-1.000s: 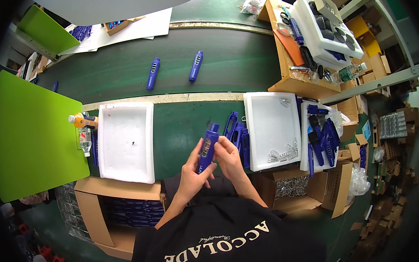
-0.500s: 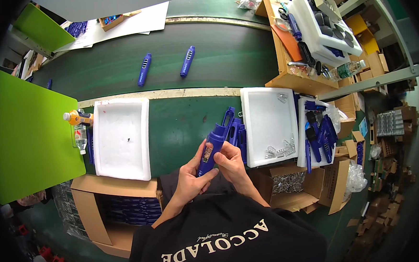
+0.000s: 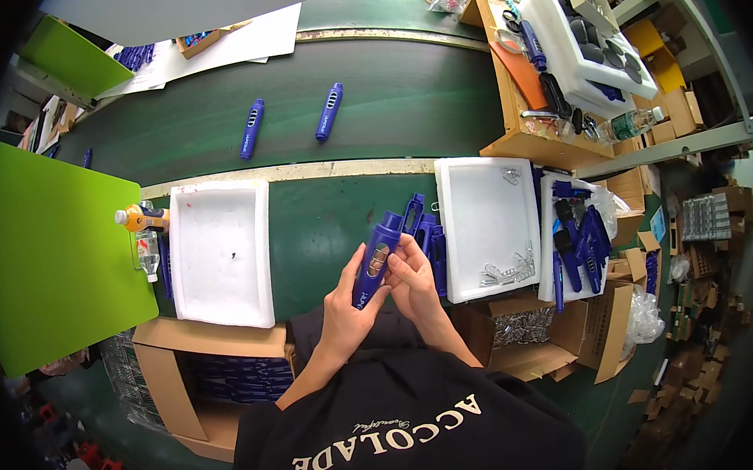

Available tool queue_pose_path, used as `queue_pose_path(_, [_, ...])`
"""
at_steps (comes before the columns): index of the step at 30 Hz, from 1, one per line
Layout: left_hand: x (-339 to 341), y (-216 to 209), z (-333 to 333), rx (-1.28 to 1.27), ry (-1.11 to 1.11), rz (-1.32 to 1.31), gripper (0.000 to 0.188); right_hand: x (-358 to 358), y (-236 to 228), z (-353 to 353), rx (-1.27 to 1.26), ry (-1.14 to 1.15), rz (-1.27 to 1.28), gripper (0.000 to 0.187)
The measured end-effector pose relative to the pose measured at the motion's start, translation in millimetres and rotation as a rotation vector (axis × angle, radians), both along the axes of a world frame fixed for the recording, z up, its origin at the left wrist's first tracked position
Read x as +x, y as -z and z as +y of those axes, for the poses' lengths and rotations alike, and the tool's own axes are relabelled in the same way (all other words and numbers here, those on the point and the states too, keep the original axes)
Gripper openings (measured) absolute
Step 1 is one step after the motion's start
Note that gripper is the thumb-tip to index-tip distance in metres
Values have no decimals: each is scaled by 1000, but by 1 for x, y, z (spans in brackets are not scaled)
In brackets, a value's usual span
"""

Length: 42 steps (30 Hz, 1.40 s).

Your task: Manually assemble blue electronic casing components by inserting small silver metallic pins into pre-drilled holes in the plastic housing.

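A blue plastic pen-shaped housing (image 3: 376, 261), with a slotted oval window in its side, stands tilted between my hands over the near edge of the green bench. My left hand (image 3: 347, 313) is closed round its lower part. My right hand (image 3: 416, 286) grips its right side near the window, fingers bent and thumb against it. Just behind, a blue open-framed part (image 3: 413, 209) sticks up; whether it joins the housing I cannot tell. Several more blue parts (image 3: 434, 247) lie right beside my right hand.
White foam trays stand left (image 3: 225, 318) and right (image 3: 448, 231), the right one holding clear clips. Farther right, another foam tray (image 3: 599, 282) holds blue parts. Two blue housings (image 3: 252, 129) lie on the green belt (image 3: 420, 94). Open cardboard boxes (image 3: 210, 331) sit below the bench edge.
My right fingers have shifted up along the housing, which is turned so its window shows more fully. The two housings on the belt have moved slightly left.
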<state>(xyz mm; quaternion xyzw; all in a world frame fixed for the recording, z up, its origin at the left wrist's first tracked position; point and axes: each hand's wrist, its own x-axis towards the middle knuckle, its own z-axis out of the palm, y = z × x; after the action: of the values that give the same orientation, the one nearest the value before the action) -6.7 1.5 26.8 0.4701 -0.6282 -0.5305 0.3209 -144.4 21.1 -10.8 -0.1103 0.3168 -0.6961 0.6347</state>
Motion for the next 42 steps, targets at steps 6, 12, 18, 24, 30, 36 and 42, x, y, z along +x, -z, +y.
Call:
queue_pose_path(6, [2, 6, -4, -99, -1, -73, 55, -2, 2, 1, 43, -37, 406, 24])
queue_pose_path(12, [11, 20, -8, 622, -2, 539, 34, -4, -6, -1, 26, -152, 390, 25])
queue_pose_path(18, [5, 27, -7, 656, -64, 519, 30, 4, 4, 3, 94, -118, 595, 30])
queue_pose_path(24, [-6, 31, 3, 478, -159, 395, 25, 25, 4, 5, 212, 18, 503, 41])
queue_pose_path(30, [-11, 28, 3, 316, -102, 358, 23, 28, -2, 6, 141, 52, 395, 36])
queue_pose_path(36, [-19, 40, -5, 197, -147, 238, 21, 28, -3, -4, 102, 80, 486, 30])
queue_pose_path(42, [-28, 50, 2, 284, -273, 330, 25, 34, 8, -7, 168, 141, 554, 27])
